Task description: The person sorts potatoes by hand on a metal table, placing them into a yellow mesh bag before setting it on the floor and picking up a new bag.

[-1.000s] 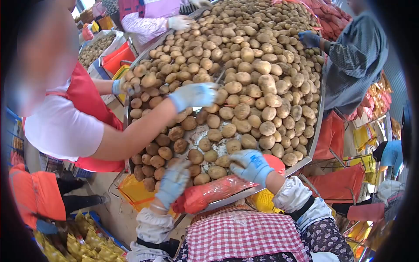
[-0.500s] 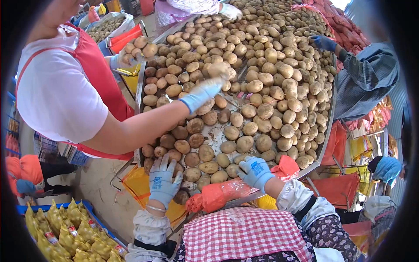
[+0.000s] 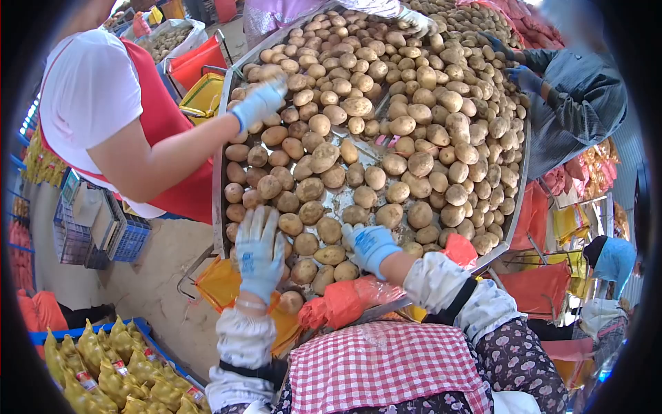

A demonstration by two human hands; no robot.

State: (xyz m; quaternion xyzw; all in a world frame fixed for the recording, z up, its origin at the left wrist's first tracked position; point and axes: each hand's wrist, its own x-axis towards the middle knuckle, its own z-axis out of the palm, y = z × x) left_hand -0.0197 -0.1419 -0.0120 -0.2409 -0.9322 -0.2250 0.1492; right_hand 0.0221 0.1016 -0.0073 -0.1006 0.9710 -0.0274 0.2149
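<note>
Many potatoes (image 3: 331, 255) lie spread over the metal table (image 3: 219, 207) in front of me. My left hand (image 3: 259, 255), in a pale blue work glove, rests on potatoes at the near left corner, its fingers stretched out and nothing held. My right hand (image 3: 372, 247), gloved alike, reaches over the near middle with fingers extended, the tips at a potato and no grip showing. Under my right wrist, a rolled red bag (image 3: 341, 303) lies along the near edge. A bare patch of metal shows among the potatoes ahead of my right hand.
On the left, a person in a red apron (image 3: 165, 138) reaches over the potatoes with a gloved hand (image 3: 261, 102). Other people's gloved hands work at the far side and right. Yellow bags (image 3: 215, 279) hang below the left corner. A blue crate (image 3: 141, 328) of filled bags stands lower left.
My left hand has moved slightly up, fingers straighter. My right hand has shifted left and up, off the bag's right part. The red-aproned person's near arm has drawn back left.
</note>
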